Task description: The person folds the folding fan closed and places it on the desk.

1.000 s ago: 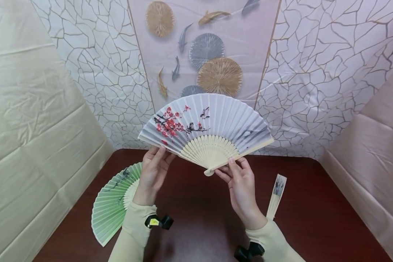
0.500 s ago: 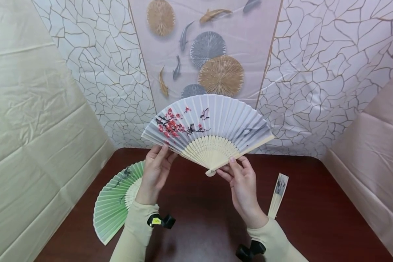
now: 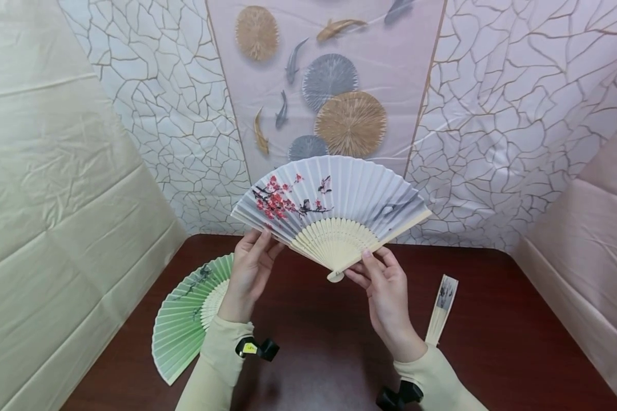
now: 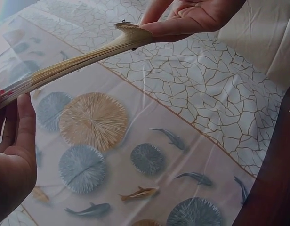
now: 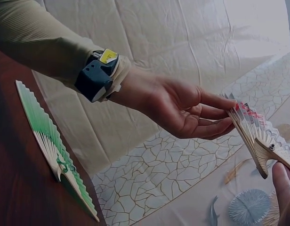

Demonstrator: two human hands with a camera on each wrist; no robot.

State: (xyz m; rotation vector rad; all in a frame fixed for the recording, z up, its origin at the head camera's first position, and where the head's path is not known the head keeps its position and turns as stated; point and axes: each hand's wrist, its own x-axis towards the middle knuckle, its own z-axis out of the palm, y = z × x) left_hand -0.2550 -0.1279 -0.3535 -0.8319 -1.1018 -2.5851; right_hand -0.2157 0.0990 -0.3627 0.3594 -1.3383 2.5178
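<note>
My left hand [image 3: 248,271] and right hand [image 3: 389,297] apart, each pinching one edge of a spread white fan [image 3: 347,202] above the table [image 3: 316,328], a green fan [image 3: 182,319] spread on my left, a folded fan [image 3: 442,310] on my right, patterned cloth [image 3: 493,131] behind.

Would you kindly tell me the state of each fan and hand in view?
White fan: spread open, raised above the table
Green fan: spread open, lying on the table
Grey-patterned fan: folded closed, lying on the table
Left hand: pinching the white fan's left edge
Right hand: pinching its right edge near the pivot
</note>
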